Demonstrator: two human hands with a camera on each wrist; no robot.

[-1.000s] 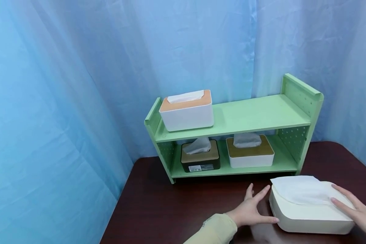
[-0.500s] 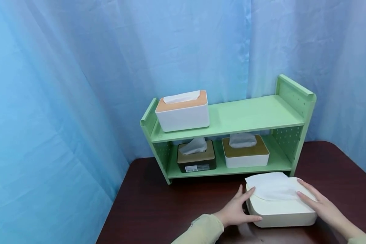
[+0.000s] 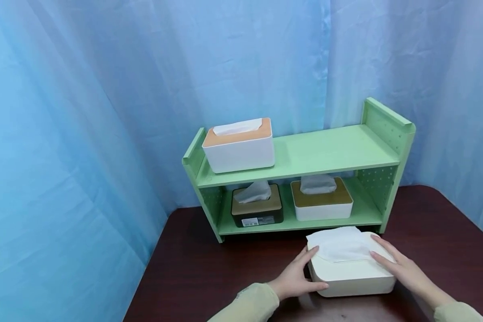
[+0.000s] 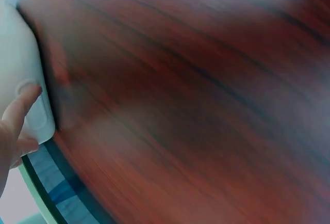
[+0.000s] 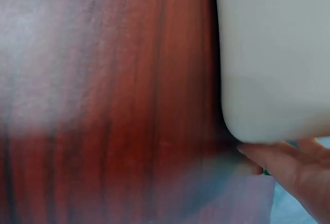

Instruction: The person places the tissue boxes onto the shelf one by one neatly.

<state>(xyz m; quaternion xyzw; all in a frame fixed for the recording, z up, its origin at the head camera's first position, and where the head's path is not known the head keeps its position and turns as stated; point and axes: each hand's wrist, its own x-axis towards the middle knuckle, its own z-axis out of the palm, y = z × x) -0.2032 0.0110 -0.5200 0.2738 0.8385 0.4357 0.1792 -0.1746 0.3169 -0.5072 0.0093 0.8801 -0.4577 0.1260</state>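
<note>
A white tissue box (image 3: 358, 286) with rounded corners stands on the dark red-brown table in the head view, a sheet of tissue (image 3: 340, 243) lying loose across its lid. At its left end is my left hand (image 3: 294, 275), thumb near the front corner and forefinger up at the top edge, both nearly straight. My right hand (image 3: 402, 268) lies against the right end, with extended fingers over the top edge. Close up, a left fingertip (image 4: 33, 91) touches the box's end wall beside a shallow recess. In the right wrist view, a right-hand digit (image 5: 252, 152) reaches the box's rounded corner.
Behind the box stands a green two-tier shelf (image 3: 330, 152). A white tissue box with an orange-tan lid (image 3: 241, 154) sits top left. Below are a dark tissue box (image 3: 257, 214) and a white one with a brown lid (image 3: 324, 210). Blue curtains (image 3: 225, 58) hang behind.
The white tissue box has moved left along the table, with both hands moving along at its ends. The left hand has come closer against its left end. The view has shifted slightly.
</note>
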